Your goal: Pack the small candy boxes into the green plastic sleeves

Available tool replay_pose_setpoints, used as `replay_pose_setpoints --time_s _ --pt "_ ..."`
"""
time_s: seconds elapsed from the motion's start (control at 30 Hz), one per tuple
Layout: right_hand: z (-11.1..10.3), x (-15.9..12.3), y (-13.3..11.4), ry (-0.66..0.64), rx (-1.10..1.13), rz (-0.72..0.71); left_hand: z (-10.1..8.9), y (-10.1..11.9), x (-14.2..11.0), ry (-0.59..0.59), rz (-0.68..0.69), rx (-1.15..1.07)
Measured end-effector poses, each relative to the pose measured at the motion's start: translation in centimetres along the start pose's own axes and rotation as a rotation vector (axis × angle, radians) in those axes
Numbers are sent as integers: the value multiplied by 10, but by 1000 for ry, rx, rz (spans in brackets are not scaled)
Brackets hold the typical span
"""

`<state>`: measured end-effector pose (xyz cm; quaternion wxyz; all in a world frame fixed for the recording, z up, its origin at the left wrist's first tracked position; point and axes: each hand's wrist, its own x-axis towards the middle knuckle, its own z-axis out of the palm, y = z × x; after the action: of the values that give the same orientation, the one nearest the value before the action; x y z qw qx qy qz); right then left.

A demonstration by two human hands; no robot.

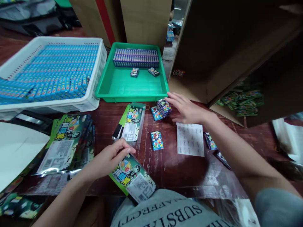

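Observation:
My left hand (pixel 115 154) is closed on the upper end of a green printed candy pouch (pixel 136 178), whose lower end rests against my shirt. My right hand (pixel 182 108) has its fingers stretched out, fingertips at or just beside a small stack of purple candy boxes (pixel 164 107); whether they touch cannot be made out. A blue candy box (pixel 156 113) leans by that stack, and another blue box (pixel 157 140) lies alone nearer me. Beyond my left hand lies a second pouch (pixel 132 119) with a clear plastic edge. A sticker sheet (pixel 190 140) is below my right forearm.
A white basket (pixel 101 60) full of blue boxes stands at the left, beside a green tray (pixel 132 86) holding purple boxes. Pouches (pixel 63 142) are piled at left. At right, an open carton (pixel 191 85) stands, with small green packets (pixel 248 101) behind its flap.

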<state>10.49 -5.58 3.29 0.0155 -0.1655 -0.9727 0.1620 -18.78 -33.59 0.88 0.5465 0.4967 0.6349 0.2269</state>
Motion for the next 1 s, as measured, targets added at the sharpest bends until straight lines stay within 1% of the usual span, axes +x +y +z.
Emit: replay_pose_setpoints --time_s 0.07,0.1,0.17,0.2,0.27,0.37,0.47,0.57,0.6,0.67,0.73,0.77,0.8,0.87,0.9,1.0 --pt "-13 29 29 -117 -42 -24 2 4 0 -6 3 16" --pt "-16 42 39 -181 -55 -32 3 6 -1 -6 0 10" --pt "-17 65 48 -256 -88 -33 4 8 -5 11 -11 -34" --pt "-16 73 48 -268 -112 -30 3 8 -8 40 -14 -72" --pt "-11 81 44 -271 -170 -19 -1 8 -16 158 -26 -163" --pt "-1 81 36 -284 -233 0 -6 6 -28 436 -97 -333" --pt "4 75 32 -286 -227 42 -2 2 -34 675 -182 -527" --pt "2 65 26 -306 -184 52 13 -3 -38 807 -230 -660" --pt "0 59 22 -286 -169 38 19 -5 -40 836 -243 -693" --pt "-2 41 9 -185 -118 2 29 -10 -46 900 -265 -752" --pt "3 19 -10 -101 -31 -21 37 -15 -54 976 -274 -779" --pt "8 6 -21 -99 15 -24 40 -17 -58 1010 -280 -784" --pt "16 -6 -31 -136 44 -18 42 -20 -61 1038 -290 -786" --pt "37 -25 -50 -214 61 26 45 -24 -65 1050 -321 -790" --pt "48 -32 -58 -227 71 48 46 -26 -65 1046 -329 -790" --pt "75 -38 -71 -170 149 61 51 -31 -62 1052 -288 -738"
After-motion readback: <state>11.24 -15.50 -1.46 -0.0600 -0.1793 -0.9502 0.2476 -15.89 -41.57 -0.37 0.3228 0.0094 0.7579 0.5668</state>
